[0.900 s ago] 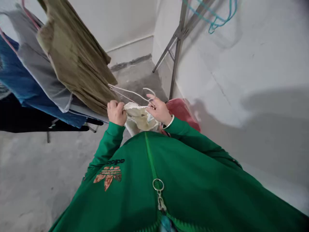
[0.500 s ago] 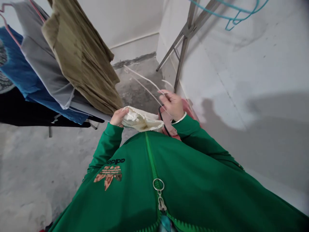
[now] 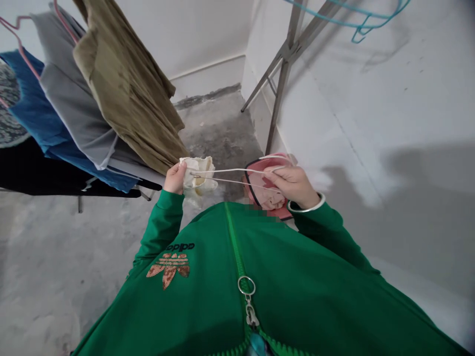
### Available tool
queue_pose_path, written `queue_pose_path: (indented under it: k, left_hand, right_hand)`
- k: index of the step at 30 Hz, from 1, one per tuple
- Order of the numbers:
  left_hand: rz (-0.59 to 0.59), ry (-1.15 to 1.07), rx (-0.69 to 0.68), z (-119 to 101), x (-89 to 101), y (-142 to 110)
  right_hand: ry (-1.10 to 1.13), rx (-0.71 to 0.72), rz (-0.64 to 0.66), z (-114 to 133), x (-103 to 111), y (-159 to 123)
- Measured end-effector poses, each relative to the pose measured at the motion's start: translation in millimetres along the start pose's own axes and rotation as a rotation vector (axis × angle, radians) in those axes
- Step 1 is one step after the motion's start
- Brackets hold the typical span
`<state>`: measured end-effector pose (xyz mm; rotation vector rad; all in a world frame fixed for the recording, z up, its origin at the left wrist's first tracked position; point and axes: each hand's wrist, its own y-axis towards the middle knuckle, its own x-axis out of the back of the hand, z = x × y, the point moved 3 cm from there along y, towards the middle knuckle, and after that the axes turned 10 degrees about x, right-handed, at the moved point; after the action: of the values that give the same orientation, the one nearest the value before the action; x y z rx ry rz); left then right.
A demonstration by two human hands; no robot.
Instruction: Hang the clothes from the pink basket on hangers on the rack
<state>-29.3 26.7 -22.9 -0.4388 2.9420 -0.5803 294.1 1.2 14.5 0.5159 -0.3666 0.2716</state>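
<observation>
Reading this off the head cam, left to right: upper left of the frame is a drying rack [image 3: 111,173] with a pink wire hanger [image 3: 17,29], a blue garment [image 3: 25,84], a grey garment [image 3: 70,94] and an olive-brown garment [image 3: 126,94] hanging on it, plus a black garment [image 3: 40,173] lower down at the left edge. Concrete floor [image 3: 44,267] fills the lower left. Centre frame, my left hand [image 3: 174,179] is closed around a crumpled cream cloth [image 3: 197,174], held just below the hem of the olive-brown garment and in front of the green track jacket [image 3: 241,316] on the wearer's chest. Two white cords [image 3: 237,171] run from the cloth across to my right hand [image 3: 293,185], pinched between the fingers and pulled nearly straight, so the hands are well apart. Best handling from here, I'd judge: keep both cords taut and side by side, pinch near their ends, and hold the cloth clear of the hanging clothes so nothing snags. Just behind the right hand sits a pink cloth bundle [image 3: 270,195] with dark trim. Further right, a metal stand [image 3: 282,84] and a teal hanger [image 3: 361,20] sit against the white wall [image 3: 371,148].
</observation>
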Motion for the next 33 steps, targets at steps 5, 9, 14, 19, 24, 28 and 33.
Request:
queue_pose_path:
  k: [5, 9, 14, 19, 24, 28, 33]
  left_hand:
    - [-0.048, 0.639, -0.311, -9, -10.8, -8]
    - [0.008, 1.278, -0.485, -11, -39.7, -28]
    - [-0.012, 1.549, -0.602, -9, -56.6, -42]
    - [0.093, 1.368, -0.483, -3, -45.5, -32]
    - [-0.058, 0.950, -0.532, -28, -33.3, -26]
    - [-0.052, 0.885, -0.613, -50, -36.2, -33]
    - [-0.068, 0.904, -0.690, -64, -34.0, -40]
  right_hand:
    - [-0.088, -0.015, 0.027, -1, -24, 8]
    - [-0.048, -0.001, 0.057, -7, -62, 9]
    - [0.038, 0.040, 0.085, -24, -84, 13]
    - [-0.225, 0.122, -0.147, -24, -59, 20]
    - [-0.303, 0.360, -0.104, -12, -72, 18]
    - [-0.261, 0.422, 0.419, -43, -127, 9]
    - [-0.398, 0.304, 0.730, -94, -148, -2]
